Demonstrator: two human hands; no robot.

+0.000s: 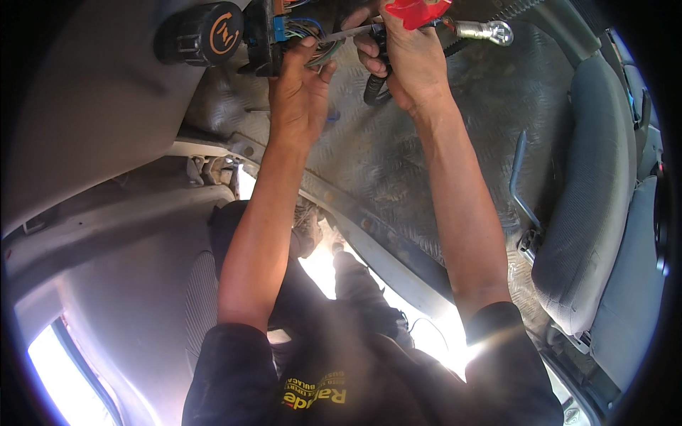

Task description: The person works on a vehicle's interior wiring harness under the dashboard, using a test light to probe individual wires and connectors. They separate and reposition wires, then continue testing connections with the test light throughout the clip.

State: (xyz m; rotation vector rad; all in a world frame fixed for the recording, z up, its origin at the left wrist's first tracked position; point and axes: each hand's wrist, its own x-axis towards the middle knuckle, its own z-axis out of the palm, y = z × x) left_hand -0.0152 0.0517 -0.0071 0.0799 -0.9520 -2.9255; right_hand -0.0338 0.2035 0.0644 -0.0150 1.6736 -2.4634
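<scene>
My left hand (304, 89) reaches up to a bundle of thin coloured wires (307, 30), its thumb and fingers closed around them beside a dark connector block (264, 39) with a blue part. My right hand (415, 67) is wrapped round what looks like a test light; its clear bulb (499, 33) in a metal socket sticks out on the right. A thin pale probe or blade (349, 33) runs from the right fingers to the wires. Red plastic (418, 11) lies over the right hand. Black corrugated tubing (375, 89) hangs below those fingers.
At upper left is a round black knob (202, 34) with orange markings, above a grey panel (92, 106). Beneath my hands lies a textured metal vehicle floor (369, 156). A grey seat (593, 192) and a bent lever (521, 177) stand at the right. A door panel (135, 263) stands left.
</scene>
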